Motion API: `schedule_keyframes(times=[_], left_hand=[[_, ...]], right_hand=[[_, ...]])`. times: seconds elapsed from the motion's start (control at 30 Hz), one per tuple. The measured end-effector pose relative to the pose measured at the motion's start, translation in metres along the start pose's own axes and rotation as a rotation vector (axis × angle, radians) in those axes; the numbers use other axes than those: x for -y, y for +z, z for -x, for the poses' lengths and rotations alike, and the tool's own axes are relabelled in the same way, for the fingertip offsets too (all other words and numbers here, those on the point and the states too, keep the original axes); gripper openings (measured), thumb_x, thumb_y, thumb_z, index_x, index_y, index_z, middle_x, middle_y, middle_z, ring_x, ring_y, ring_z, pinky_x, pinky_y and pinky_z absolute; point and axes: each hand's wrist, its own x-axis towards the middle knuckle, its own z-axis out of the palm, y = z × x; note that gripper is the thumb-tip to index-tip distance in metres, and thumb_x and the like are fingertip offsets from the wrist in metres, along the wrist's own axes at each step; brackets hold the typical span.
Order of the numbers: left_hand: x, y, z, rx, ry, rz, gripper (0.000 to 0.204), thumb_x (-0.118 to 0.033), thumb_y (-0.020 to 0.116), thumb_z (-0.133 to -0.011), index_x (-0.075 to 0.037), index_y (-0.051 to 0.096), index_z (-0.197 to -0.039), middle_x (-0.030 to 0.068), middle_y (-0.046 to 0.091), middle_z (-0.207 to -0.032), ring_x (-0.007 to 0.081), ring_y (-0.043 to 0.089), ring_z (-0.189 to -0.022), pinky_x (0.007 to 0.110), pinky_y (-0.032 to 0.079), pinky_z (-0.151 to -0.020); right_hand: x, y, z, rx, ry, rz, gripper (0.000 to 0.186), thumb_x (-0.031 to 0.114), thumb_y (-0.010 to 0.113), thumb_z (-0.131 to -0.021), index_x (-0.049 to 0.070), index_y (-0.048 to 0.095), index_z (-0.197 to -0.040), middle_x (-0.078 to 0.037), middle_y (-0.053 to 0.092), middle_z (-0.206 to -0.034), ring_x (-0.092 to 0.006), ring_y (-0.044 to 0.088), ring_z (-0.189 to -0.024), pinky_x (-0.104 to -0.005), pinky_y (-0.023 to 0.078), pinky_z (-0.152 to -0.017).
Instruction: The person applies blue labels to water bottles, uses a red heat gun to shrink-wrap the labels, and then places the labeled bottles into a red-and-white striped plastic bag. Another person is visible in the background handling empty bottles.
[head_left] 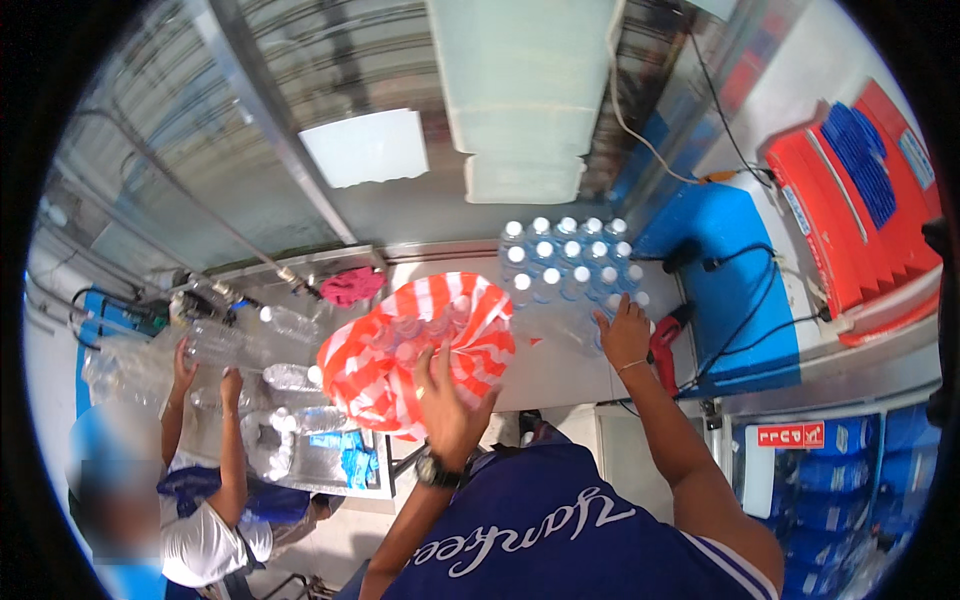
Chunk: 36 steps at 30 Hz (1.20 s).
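An orange-and-white striped plastic bag (375, 385) bulges on the counter in front of me, with several clear bottles (405, 328) inside. My left hand (442, 400), wearing a wristwatch, is on its near side, fingers against the gathered plastic; the folds partly hide its grip. To the right, several water bottles (545, 250) with white caps stand upright in close rows. My right hand (626, 338) reaches to the near right end of these rows. Its fingers close around the top of one bottle, which the hand largely hides.
At left a co-worker's hands (184, 368) handle a clear bottle (215, 343) by a metal sink (370, 488). A pink cloth (352, 287) lies behind the bag. A red-and-black tool (664, 355) and cables (770, 290) are right of my hand. A glass panel (400, 215) stands behind the counter.
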Motion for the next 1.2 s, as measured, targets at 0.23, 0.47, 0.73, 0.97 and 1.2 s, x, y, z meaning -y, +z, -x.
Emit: schedule_keyframes(times=[0.23,0.47,0.73,0.97,1.2], left_hand=[[0.026,0.091,-0.024,0.622,-0.137,0.220,0.104,-0.033,0.087,-0.076,-0.003,0.030,-0.157,0.0293,0.049,-0.147,0.0478,0.059,-0.123,0.053,0.053,-0.098],[0.000,0.112,-0.011,0.485,0.012,0.049,0.088,-0.020,0.082,-0.078,-0.006,0.035,-0.151,0.0285,0.047,-0.142,0.0478,0.065,-0.107,0.053,0.057,-0.088],[-0.012,0.136,-0.016,0.442,0.010,0.094,0.046,-0.008,0.061,-0.083,0.002,0.054,-0.128,0.0290,0.065,-0.117,0.0406,0.070,-0.090,0.054,0.058,-0.074],[-0.022,0.122,-0.003,0.328,0.016,0.124,0.030,-0.007,0.061,-0.082,0.005,0.061,-0.109,0.0280,0.069,-0.096,0.0423,0.071,-0.078,0.053,0.058,-0.072],[-0.016,0.097,-0.002,0.384,0.054,0.235,0.059,-0.004,0.063,-0.082,0.006,0.052,-0.139,0.0299,0.069,-0.104,0.0457,0.069,-0.094,0.052,0.057,-0.084]], right_hand=[[-0.009,0.042,-0.013,-0.067,-0.030,-0.118,0.058,0.048,0.064,-0.098,-0.003,0.057,-0.125,-0.022,0.066,-0.108,-0.0371,0.068,-0.098,-0.0452,0.059,-0.078],[-0.001,-0.092,-0.012,-0.182,-0.302,-0.482,0.043,0.037,0.077,-0.092,0.002,0.063,-0.113,-0.018,0.067,-0.094,-0.0348,0.068,-0.081,-0.0442,0.054,-0.067],[0.080,-0.217,-0.047,-0.039,-1.014,-0.675,0.051,0.037,0.089,-0.079,0.007,0.065,-0.112,-0.013,0.066,-0.088,-0.0301,0.064,-0.074,-0.0398,0.053,-0.066],[0.183,-0.103,-0.046,0.295,-1.310,-0.654,0.049,0.047,0.071,-0.093,0.004,0.061,-0.114,-0.015,0.067,-0.098,-0.0335,0.068,-0.097,-0.0438,0.057,-0.082],[0.195,-0.007,-0.046,0.363,-1.276,-0.421,0.049,0.047,0.065,-0.097,0.002,0.059,-0.114,-0.019,0.066,-0.110,-0.0362,0.065,-0.109,-0.0463,0.054,-0.092]])
